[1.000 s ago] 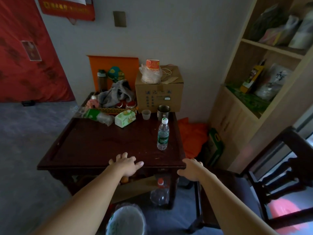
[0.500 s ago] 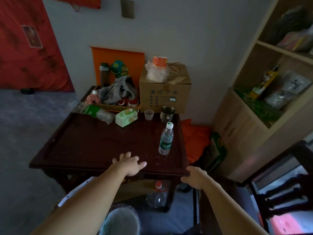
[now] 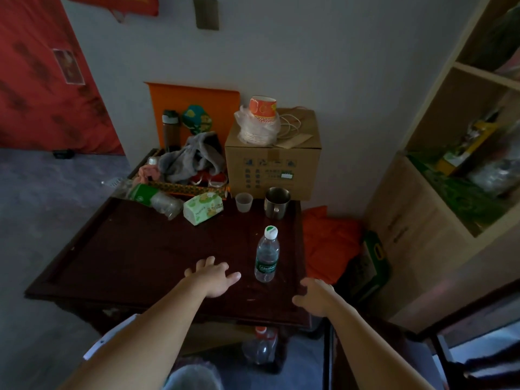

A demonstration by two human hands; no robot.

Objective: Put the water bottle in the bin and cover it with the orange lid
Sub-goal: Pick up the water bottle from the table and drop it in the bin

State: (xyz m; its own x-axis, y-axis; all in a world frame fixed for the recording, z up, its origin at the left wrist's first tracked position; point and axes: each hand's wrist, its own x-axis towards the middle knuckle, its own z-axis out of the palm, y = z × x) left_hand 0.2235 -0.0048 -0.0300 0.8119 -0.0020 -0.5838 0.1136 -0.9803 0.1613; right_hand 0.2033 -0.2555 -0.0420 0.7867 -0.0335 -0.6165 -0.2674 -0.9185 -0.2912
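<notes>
Since the clear plastic water bottle with a white cap and green label (image 3: 266, 256) stands upright and untouched on the dark wooden table (image 3: 135, 249), the task looks barely begun — grasping, binning and covering all remain. A flat orange panel (image 3: 194, 101) leans against the far wall; it may be the lid, though that is a guess. A pale, lined bin (image 3: 194, 378) shows at the near edge, below the table. The bottle stands between the hands, slightly farther away: the left hand (image 3: 215, 278) lies spread and empty just to its left, the right hand (image 3: 316, 296) loosely open and empty at its near right — neither touches it.
</notes>
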